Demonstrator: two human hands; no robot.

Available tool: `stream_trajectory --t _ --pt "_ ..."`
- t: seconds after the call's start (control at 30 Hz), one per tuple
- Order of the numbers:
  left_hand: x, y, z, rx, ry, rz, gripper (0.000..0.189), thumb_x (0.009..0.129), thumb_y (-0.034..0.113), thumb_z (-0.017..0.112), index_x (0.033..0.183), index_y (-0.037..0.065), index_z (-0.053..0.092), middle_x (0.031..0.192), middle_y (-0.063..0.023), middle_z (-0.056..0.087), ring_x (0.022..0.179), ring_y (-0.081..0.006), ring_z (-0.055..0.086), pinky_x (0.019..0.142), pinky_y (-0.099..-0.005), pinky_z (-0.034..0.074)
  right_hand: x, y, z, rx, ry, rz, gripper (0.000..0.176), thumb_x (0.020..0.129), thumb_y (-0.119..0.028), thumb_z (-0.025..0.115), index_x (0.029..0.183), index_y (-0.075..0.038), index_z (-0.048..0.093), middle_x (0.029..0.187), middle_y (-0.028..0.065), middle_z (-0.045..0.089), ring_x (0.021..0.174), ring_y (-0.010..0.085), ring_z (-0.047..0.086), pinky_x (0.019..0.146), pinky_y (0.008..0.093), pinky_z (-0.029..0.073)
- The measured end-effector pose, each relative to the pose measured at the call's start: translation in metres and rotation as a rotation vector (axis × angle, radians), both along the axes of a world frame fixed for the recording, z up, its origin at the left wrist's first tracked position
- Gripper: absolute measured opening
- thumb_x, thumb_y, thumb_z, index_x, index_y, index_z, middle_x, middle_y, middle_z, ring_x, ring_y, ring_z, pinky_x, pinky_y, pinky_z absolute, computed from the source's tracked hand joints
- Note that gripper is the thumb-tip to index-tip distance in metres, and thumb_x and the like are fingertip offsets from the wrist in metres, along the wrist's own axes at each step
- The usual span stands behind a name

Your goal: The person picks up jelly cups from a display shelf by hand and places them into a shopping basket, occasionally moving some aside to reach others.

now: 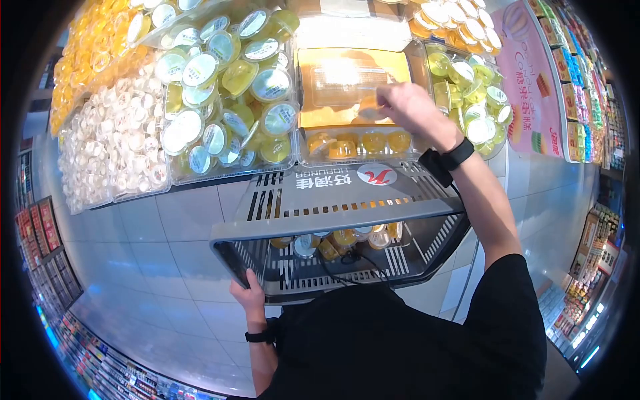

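Observation:
My left hand [249, 293] is wrapped round the left end of a grey shopping basket [347, 217]. Several small jelly cups [305, 245] and a black cable lie inside the basket. Above an orange-yellow panel [333, 80] in the display, my right hand [408, 107] has its fingers curled together; a small blurred shape shows at the fingertips, too unclear to name. Just below that panel is a row of orange jelly cups [373, 141] in a clear bin. Black bands circle both wrists.
Clear bins of green jelly cups [230, 87] and white cups [123, 133] stand to the left, with more green cups [467, 100] to the right. A pink sign [530, 80] and packaged goods [573, 87] are at the far right. Tiled floor [153, 267] shows below.

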State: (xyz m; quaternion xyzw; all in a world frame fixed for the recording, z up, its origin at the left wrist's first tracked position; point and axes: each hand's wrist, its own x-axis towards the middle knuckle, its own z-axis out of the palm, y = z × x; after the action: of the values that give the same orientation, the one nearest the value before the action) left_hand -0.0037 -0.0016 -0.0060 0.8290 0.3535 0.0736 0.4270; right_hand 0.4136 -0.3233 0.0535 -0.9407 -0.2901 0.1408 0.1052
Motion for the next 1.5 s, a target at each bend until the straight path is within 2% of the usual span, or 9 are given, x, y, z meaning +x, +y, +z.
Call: stream_trajectory --t 0.13,0.4,0.6,0.8,1.0,1.13,1.2,1.33,1.5 --pt "0.0 -0.001 0.0 -0.018 -0.006 0.006 0.018 0.088 0.012 0.062 0.086 -0.006 0.061 0.07 -0.013 0.062 0.063 -0.0226 0.059 0.061 -0.036 0.047 -0.018 0.018 -0.023 0.026 -0.006 0.263 0.011 0.081 -0.014 0.064 0.081 -0.003 0.063 0.076 0.0146 0.066 0.075 0.0332 0.066 0.064 0.0428 0.052" --pt "-0.004 -0.001 -0.003 0.0 -0.005 0.016 0.018 0.088 0.011 0.061 0.087 -0.006 0.061 0.071 -0.0135 0.062 0.064 -0.0225 0.059 0.061 -0.0364 0.047 -0.018 0.022 -0.022 0.02 0.065 0.15 0.014 0.079 -0.015 0.066 0.083 -0.002 0.063 0.078 0.015 0.067 0.075 0.0336 0.065 0.067 0.0421 0.052" --pt "0.005 -0.004 0.005 0.034 -0.015 -0.001 0.019 0.088 0.013 0.061 0.084 -0.006 0.061 0.068 -0.0131 0.061 0.061 -0.0232 0.058 0.06 -0.0371 0.046 -0.003 0.013 -0.012 0.207 0.255 -0.212 0.02 0.079 -0.016 0.07 0.09 0.0 0.064 0.077 0.0133 0.069 0.07 0.024 0.068 0.067 0.0354 0.054" --pt "0.006 -0.003 0.005 0.04 -0.022 0.0 0.019 0.087 0.014 0.062 0.085 -0.005 0.061 0.068 -0.0146 0.061 0.061 -0.0256 0.059 0.059 -0.0378 0.047 0.019 0.005 -0.032 0.662 0.865 -0.716 0.016 0.085 -0.012 0.07 0.087 0.002 0.062 0.074 0.0077 0.067 0.066 0.0132 0.066 0.063 0.0243 0.056" --pt "0.002 -0.002 -0.003 0.061 -0.066 -0.011 0.02 0.088 0.015 0.062 0.086 -0.005 0.061 0.069 -0.0129 0.062 0.062 -0.022 0.059 0.06 -0.0367 0.047 0.07 0.038 -0.031 0.75 0.975 -0.607 0.017 0.087 -0.008 0.066 0.097 0.005 0.06 0.089 0.0125 0.065 0.08 0.018 0.067 0.073 0.0259 0.057" --pt "0.003 -0.001 0.003 0.059 -0.012 -0.003 0.023 0.088 0.017 0.063 0.084 -0.006 0.061 0.067 -0.0121 0.061 0.062 -0.0198 0.058 0.059 -0.0366 0.046 0.084 0.066 -0.065 0.958 0.916 -0.677 0.019 0.087 -0.005 0.064 0.102 0.005 0.058 0.086 0.0112 0.066 0.081 0.0195 0.067 0.072 0.0291 0.057" --pt "-0.002 0.001 0.0 0.088 0.003 -0.019 0.023 0.088 0.017 0.063 0.084 -0.005 0.061 0.067 -0.013 0.061 0.061 -0.0214 0.059 0.059 -0.0373 0.046 0.083 0.079 -0.076 0.788 0.55 -0.662 0.023 0.087 -0.008 0.063 0.105 0.004 0.057 0.078 0.0114 0.066 0.078 0.0196 0.068 0.071 0.031 0.056" --pt "0.001 0.0 0.003 0.111 0.008 -0.032 0.019 0.085 0.015 0.065 0.088 -0.003 0.062 0.07 -0.0183 0.063 0.063 -0.0368 0.063 0.059 -0.0424 0.048 0.077 0.083 -0.097 0.294 -0.342 -0.101 0.012 0.086 -0.012 0.062 0.091 -0.002 0.057 0.074 0.0113 0.067 0.061 0.0258 0.066 0.058 0.0363 0.054" --pt "0.003 0.002 0.003 0.114 -0.04 -0.063 0.018 0.084 0.015 0.065 0.088 -0.003 0.062 0.071 -0.0185 0.064 0.064 -0.0374 0.063 0.06 -0.0427 0.048 0.055 0.089 -0.089 0.053 -0.507 0.254 0.013 0.075 -0.006 0.058 0.088 -0.006 0.059 0.084 0.0076 0.057 0.082 0.0234 0.063 0.064 0.0354 0.054"
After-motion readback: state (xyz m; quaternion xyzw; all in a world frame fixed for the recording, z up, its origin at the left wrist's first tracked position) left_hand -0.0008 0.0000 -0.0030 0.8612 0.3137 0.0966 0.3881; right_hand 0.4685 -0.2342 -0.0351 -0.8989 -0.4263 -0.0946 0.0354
